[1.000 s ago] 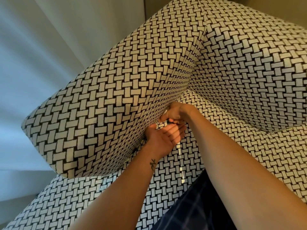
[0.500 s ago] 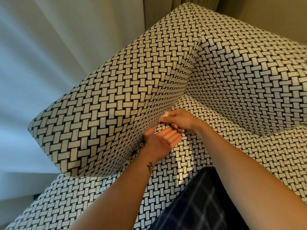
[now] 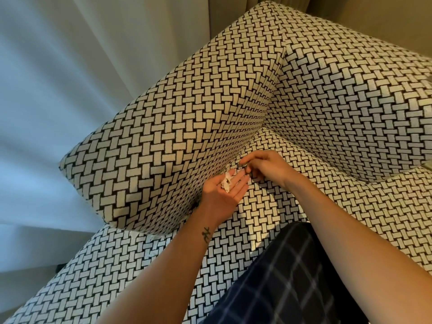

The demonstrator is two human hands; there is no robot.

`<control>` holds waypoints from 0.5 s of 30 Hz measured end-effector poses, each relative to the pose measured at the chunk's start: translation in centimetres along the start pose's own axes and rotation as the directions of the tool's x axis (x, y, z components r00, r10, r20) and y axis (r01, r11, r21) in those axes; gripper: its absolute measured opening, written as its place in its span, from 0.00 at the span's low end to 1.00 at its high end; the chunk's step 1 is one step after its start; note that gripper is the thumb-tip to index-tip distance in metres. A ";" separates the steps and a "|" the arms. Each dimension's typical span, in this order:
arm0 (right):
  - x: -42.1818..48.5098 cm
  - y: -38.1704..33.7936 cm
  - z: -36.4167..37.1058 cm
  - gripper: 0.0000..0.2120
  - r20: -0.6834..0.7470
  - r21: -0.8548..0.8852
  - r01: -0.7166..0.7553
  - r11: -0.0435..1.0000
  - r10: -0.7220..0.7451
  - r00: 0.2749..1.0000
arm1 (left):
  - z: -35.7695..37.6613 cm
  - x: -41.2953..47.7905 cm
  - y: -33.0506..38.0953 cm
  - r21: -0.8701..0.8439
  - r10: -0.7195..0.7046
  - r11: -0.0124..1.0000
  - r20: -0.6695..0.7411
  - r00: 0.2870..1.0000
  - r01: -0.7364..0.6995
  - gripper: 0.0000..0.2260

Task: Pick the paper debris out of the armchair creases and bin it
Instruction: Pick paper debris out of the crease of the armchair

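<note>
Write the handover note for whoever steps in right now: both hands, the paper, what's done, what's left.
Left hand: palm up, fingers straight, carrying crumpled paper scraps loose on the palm.
Right hand: fingers curled, tips close to the left fingertips; whether it pinches anything is unclear.
Both hands hover over the seat by the crease under the armrest.
Done: some scraps gathered on the palm.
Left: check the creases for more, then bin the scraps. No bin in view.
</note>
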State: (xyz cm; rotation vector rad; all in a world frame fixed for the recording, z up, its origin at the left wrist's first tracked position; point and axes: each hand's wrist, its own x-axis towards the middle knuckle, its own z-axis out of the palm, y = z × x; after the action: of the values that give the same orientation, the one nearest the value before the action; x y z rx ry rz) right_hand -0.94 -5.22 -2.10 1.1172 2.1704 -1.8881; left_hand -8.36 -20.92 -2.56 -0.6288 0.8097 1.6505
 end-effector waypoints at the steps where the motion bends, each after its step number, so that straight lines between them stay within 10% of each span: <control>1: 0.0 -0.2 0.1 0.15 -0.012 0.026 -0.003 1.000 0.003 1.000 | -0.6 -0.3 0.2 0.003 0.021 1.000 0.016 1.000 -0.021 0.16; 8: 2.0 -1.9 1.3 0.27 0.116 -0.139 -0.158 0.978 0.174 0.978 | -3.3 -0.7 1.1 0.105 0.046 0.993 0.072 0.996 -0.054 0.16; 15: 4.2 -4.4 2.8 0.12 0.254 -0.435 -0.247 0.866 0.381 0.889 | -3.6 -0.3 1.7 0.124 -0.016 0.992 0.048 0.999 0.010 0.20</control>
State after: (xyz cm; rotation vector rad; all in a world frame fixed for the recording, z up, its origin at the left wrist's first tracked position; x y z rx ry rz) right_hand -7.56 -5.67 -1.14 0.9266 1.9111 -1.3099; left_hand -10.00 -24.19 -4.25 -0.5042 0.8632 1.5846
